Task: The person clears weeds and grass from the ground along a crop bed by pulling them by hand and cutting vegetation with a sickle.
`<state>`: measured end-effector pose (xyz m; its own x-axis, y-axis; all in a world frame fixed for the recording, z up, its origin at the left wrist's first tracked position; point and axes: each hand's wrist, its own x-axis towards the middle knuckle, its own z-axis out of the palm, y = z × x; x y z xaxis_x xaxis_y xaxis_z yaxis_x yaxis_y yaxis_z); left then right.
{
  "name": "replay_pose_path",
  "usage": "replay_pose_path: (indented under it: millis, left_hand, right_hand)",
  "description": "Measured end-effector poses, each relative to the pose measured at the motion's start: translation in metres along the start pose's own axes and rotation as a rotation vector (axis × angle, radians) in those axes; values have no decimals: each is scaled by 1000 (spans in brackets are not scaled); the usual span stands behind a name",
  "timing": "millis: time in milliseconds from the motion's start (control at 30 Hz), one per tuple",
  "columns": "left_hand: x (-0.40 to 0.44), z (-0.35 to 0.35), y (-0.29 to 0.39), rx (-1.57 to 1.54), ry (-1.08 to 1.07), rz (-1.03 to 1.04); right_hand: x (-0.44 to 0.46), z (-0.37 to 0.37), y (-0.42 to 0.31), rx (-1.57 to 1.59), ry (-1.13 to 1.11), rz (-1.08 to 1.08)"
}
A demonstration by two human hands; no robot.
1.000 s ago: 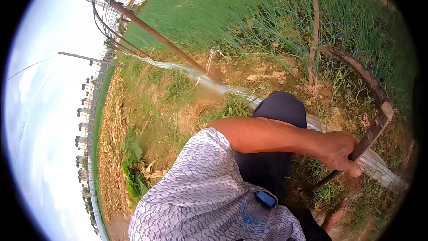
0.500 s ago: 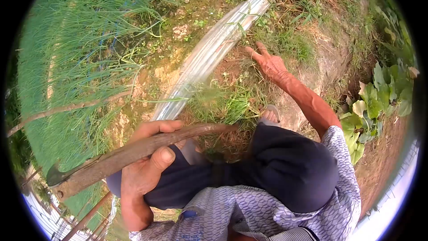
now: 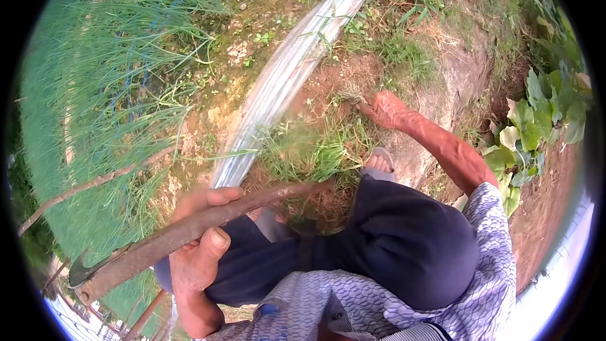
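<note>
My left hand (image 3: 201,259) is wrapped round the long, slightly bent wooden handle (image 3: 189,230) of a hand tool. A dark, curved metal blade (image 3: 81,273) shows at the handle's lower left end. On the right, my right hand (image 3: 385,110) is closed at ground level on a small tuft of dry-looking weeds (image 3: 348,96), its fingertips partly hidden. Between my hands grows a clump of green grass (image 3: 322,155), left of my sandalled foot (image 3: 380,161).
A clear plastic sheet (image 3: 287,69) lies gathered lengthwise along the soil. Dense, thin-leaved green plants (image 3: 126,76) fill the left, with a wooden stick (image 3: 101,181) among them. Broad-leaved plants (image 3: 527,129) stand at the right, beyond a bare earthen bank (image 3: 464,82).
My right hand has drawn down towards me, and its spread fingers have closed on the weeds. My left hand, still holding the tool, has shifted slightly left and down.
</note>
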<state>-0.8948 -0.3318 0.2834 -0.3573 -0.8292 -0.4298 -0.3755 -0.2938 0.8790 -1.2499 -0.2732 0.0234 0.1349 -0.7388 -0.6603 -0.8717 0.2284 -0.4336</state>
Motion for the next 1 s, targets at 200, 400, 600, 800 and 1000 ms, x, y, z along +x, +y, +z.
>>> replay_pose_path:
  millis: [200, 400, 600, 800, 1000]
  left_hand:
    - [13, -10, -3, 18, -29, -10]
    - [8, -7, -5, 12, 9, -49]
    - [17, -4, -8, 86, 78, -41]
    - [28, 7, -4, 227, 90, 69]
    - [22, 10, -6, 210, 107, 82]
  right_hand:
    - [4, -30, -54, -64, 148, -92]
    - [84, -36, -37, -161, 818, 167]
    - [123, -10, 3, -134, 867, -288]
    - [89, -27, -23, 428, 585, -32]
    - [39, -3, -13, 90, 342, -305]
